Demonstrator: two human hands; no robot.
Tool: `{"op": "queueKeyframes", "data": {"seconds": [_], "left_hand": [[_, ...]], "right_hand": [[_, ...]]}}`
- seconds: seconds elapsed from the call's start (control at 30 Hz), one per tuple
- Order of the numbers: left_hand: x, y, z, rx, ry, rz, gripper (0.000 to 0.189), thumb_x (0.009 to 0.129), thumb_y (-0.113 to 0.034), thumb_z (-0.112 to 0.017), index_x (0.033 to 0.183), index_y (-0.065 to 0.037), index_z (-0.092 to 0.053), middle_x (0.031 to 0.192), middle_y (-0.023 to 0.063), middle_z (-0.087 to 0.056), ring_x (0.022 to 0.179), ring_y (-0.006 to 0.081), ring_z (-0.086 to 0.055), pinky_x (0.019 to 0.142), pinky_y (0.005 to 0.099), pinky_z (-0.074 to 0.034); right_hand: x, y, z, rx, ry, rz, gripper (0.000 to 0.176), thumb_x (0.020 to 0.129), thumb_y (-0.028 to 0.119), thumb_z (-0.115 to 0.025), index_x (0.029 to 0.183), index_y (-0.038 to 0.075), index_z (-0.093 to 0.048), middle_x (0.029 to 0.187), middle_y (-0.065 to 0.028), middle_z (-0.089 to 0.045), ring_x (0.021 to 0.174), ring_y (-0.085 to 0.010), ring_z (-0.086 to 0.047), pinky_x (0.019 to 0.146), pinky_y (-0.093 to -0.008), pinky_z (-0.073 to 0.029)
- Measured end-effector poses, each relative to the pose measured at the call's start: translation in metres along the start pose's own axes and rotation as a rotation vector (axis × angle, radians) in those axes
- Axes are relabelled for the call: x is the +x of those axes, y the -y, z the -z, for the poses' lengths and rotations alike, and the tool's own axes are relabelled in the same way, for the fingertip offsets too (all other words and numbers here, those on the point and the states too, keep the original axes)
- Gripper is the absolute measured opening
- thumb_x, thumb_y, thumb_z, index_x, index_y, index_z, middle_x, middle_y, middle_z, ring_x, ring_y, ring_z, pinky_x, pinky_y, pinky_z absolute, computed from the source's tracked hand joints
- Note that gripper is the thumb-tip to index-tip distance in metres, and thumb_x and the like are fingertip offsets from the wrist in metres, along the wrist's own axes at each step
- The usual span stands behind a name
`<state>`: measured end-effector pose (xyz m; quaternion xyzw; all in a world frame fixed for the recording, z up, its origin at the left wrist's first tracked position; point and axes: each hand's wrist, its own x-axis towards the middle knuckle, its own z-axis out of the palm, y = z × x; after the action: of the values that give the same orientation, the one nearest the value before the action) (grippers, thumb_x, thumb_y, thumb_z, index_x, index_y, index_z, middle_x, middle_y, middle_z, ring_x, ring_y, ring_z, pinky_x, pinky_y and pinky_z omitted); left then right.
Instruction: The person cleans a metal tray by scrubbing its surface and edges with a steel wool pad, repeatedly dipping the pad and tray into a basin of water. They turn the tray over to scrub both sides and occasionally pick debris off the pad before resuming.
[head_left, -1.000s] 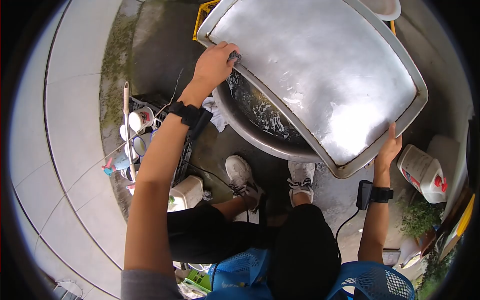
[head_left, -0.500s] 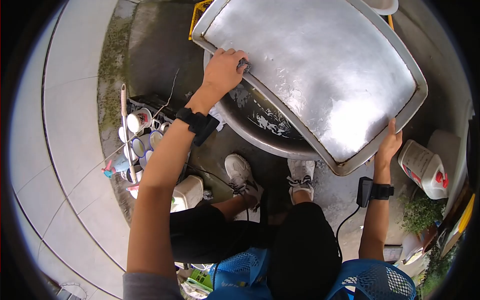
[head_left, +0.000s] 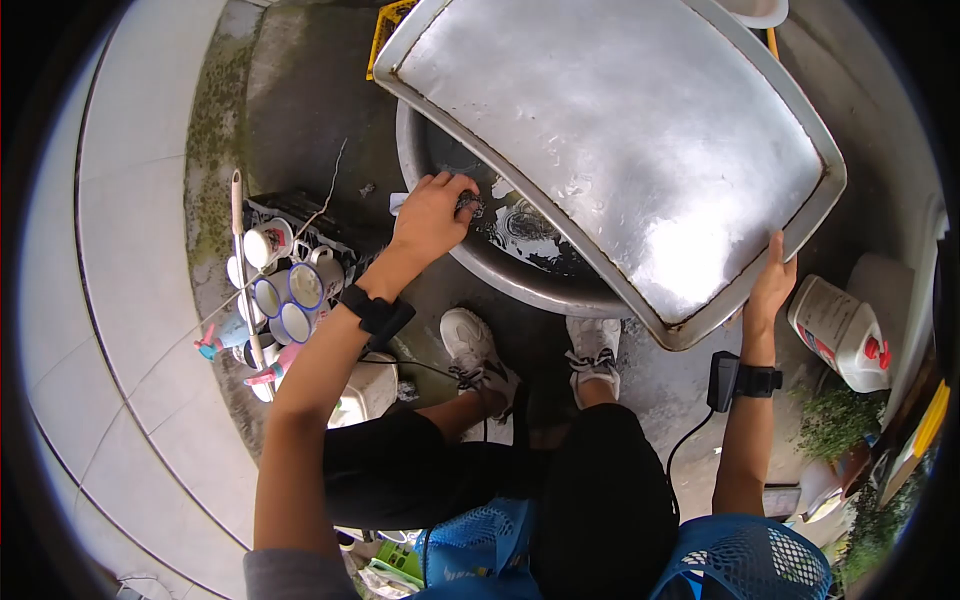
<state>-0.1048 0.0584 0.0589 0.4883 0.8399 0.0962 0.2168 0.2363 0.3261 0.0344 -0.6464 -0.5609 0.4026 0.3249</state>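
Concrete ground [head_left: 300,110] spreads around a round metal basin [head_left: 505,286] of water at twelve o'clock, with mugs [head_left: 305,285] at nine. Over the basin, toward one o'clock, slants a large metal tray [head_left: 620,150], its four o'clock edge grasped by the right hand [head_left: 768,290]. At eleven o'clock the left hand [head_left: 430,215] pinches a dark wiry scourer [head_left: 470,203] above the water, apart from the tray. Probably the step in hand is wetting the scourer; scrubbing the tray's brownish seam next would call for steady right-hand support and firm pressure.
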Motion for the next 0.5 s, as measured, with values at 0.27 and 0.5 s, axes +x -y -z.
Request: {"op": "queueKeyframes", "data": {"seconds": [0.27,0.5], "left_hand": [[0.026,-0.003,-0.096,0.143,0.165,-0.191,0.044,0.068,-0.003,-0.062,0.111,-0.011,-0.061,0.107,0.0145,-0.057,0.105,0.0352,-0.053,0.089,0.0409,-0.046],[0.015,0.004,-0.051,-0.292,-0.113,0.218,0.024,0.075,-0.012,-0.059,0.099,-0.012,-0.062,0.104,0.0176,-0.06,0.091,0.0346,-0.06,0.082,0.0404,-0.048]], "right_hand": [[0.002,0.009,0.008,-0.052,0.074,0.008,0.054,0.095,0.035,-0.049,0.126,-0.008,-0.045,0.121,-0.0173,-0.054,0.108,-0.0222,-0.051,0.094,-0.0318,-0.037],[-0.011,0.02,0.021,-0.064,0.11,0.083,0.066,0.093,0.042,-0.05,0.136,-0.005,-0.035,0.129,-0.017,-0.048,0.116,-0.0247,-0.046,0.097,-0.031,-0.035]]}}
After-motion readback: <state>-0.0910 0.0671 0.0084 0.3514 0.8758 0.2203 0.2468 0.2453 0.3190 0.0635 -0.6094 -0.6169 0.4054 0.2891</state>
